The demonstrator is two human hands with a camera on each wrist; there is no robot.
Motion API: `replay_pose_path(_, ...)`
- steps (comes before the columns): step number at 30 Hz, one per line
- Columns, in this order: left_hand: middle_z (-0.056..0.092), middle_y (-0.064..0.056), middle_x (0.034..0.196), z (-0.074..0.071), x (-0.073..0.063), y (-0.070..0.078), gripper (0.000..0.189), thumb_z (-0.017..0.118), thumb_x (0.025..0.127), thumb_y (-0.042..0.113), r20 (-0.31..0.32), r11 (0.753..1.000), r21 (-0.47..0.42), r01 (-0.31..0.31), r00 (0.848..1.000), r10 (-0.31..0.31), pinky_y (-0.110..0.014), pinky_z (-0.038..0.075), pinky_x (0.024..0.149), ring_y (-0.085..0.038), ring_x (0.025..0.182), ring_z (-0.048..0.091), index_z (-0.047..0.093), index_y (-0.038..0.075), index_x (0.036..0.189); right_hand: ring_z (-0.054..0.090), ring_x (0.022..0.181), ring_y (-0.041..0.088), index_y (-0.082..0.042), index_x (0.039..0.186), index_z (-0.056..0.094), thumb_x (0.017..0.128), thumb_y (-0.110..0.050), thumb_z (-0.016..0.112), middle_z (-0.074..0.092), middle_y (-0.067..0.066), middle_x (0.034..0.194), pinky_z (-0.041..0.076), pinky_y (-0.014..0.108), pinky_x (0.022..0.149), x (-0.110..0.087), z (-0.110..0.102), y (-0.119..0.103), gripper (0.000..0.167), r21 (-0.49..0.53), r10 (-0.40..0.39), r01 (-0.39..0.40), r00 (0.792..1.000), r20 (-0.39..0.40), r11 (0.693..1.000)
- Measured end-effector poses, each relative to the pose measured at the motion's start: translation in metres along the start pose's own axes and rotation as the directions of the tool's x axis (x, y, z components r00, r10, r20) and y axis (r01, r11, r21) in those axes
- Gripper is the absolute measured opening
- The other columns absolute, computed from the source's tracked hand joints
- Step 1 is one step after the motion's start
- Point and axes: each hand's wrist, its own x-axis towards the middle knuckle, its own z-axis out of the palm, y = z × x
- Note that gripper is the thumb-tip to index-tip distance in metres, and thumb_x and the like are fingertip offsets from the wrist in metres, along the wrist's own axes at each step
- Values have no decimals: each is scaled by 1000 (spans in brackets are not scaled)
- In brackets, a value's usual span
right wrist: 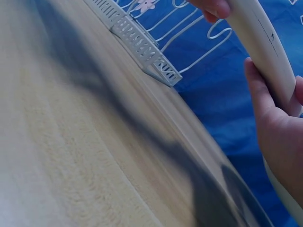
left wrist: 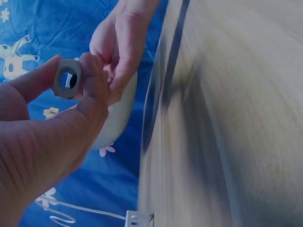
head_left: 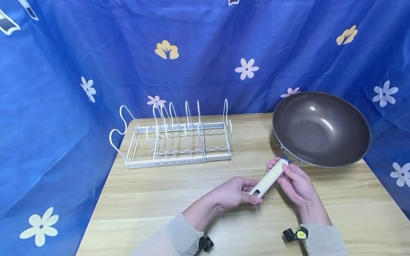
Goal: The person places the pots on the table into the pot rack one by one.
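A wok (head_left: 315, 129) with a dark grey inside is held tilted above the right side of the table, its hollow facing the head camera. Its cream handle (head_left: 269, 179) slants down toward the person. Near the wok's rim, the right hand (head_left: 296, 183) grips the upper part of the handle. At the handle's lower end, by the hanging hole, the left hand (head_left: 238, 195) pinches it between thumb and fingers. The left wrist view shows the handle's end (left wrist: 67, 79) between those fingertips. In the right wrist view the handle (right wrist: 270, 52) lies along the right hand's thumb.
To the left on the wooden table (head_left: 160, 206) stands a white wire rack (head_left: 179, 161) with several upright looped dividers. Blue cloth (head_left: 205, 53) with flower prints hangs behind the table and at both sides. The handle and hands cast shadows on the wood.
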Motion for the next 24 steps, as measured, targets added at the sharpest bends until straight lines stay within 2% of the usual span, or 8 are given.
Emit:
replay_pose_path(4, 80, -17, 105, -2, -5, -3, 52, 77, 94, -5, 2, 995, 99, -14, 1000, 14, -37, 66, 94, -17, 88, 74, 63, -6, 144, 66, 137, 35, 11, 142, 48, 116, 3, 21, 63, 24, 142, 46, 41, 125, 0, 5, 2, 38, -69, 14, -12, 1000, 28, 998)
replay_pose_path(7, 79, -23, 105, -3, -8, -6, 47, 77, 94, -4, 14, 987, 160, -30, 1000, 28, -30, 64, 85, -15, 85, 72, 65, -7, 140, 66, 139, 35, 9, 141, 45, 115, 4, 19, 63, 24, 144, 44, 43, 126, 1, 8, 4, 37, -96, 29, -23, 998, 57, 995)
replay_pose_path(10, 78, -19, 97, -1, -11, -11, 40, 77, 94, -4, 9, 975, 216, -46, 999, 45, -24, 59, 76, -13, 80, 69, 69, -7, 134, 66, 139, 35, 8, 140, 42, 115, 5, 19, 65, 24, 144, 44, 47, 125, 0, 12, 8, 35, -104, 41, -34, 997, 68, 994)
replay_pose_path(12, 77, -14, 90, 1, -13, -14, 39, 78, 93, -5, -17, 967, 251, -45, 999, 51, -21, 54, 71, -14, 78, 67, 71, -5, 132, 67, 138, 35, 8, 140, 42, 115, 5, 20, 66, 23, 142, 45, 49, 124, 0, 14, 9, 34, -116, 48, -41, 997, 58, 992)
replay_pose_path(14, 74, -3, 85, 4, -15, -17, 42, 79, 92, -5, -47, 957, 289, -39, 997, 55, -20, 50, 68, -12, 76, 65, 71, -3, 133, 68, 136, 35, 7, 139, 42, 115, 5, 23, 67, 22, 139, 47, 49, 122, -1, 17, 10, 31, -138, 50, -45, 998, 35, 989)
replay_pose_path(19, 70, 2, 85, 8, -22, -20, 44, 80, 92, -1, -89, 934, 355, -39, 993, 76, -19, 46, 66, -10, 75, 61, 71, 2, 135, 72, 130, 30, 5, 138, 44, 115, 5, 29, 70, 17, 133, 54, 44, 117, -2, 26, 12, 27, -246, 37, -43, 999, -29, 968)
replay_pose_path(24, 65, 3, 84, 7, -28, -25, 49, 81, 93, 4, -138, 924, 380, -43, 985, 103, -21, 43, 66, -11, 74, 55, 71, 6, 140, 74, 126, 26, 4, 136, 44, 115, 4, 34, 71, 14, 130, 56, 39, 114, -2, 33, 15, 24, -346, 22, -44, 997, -68, 937)
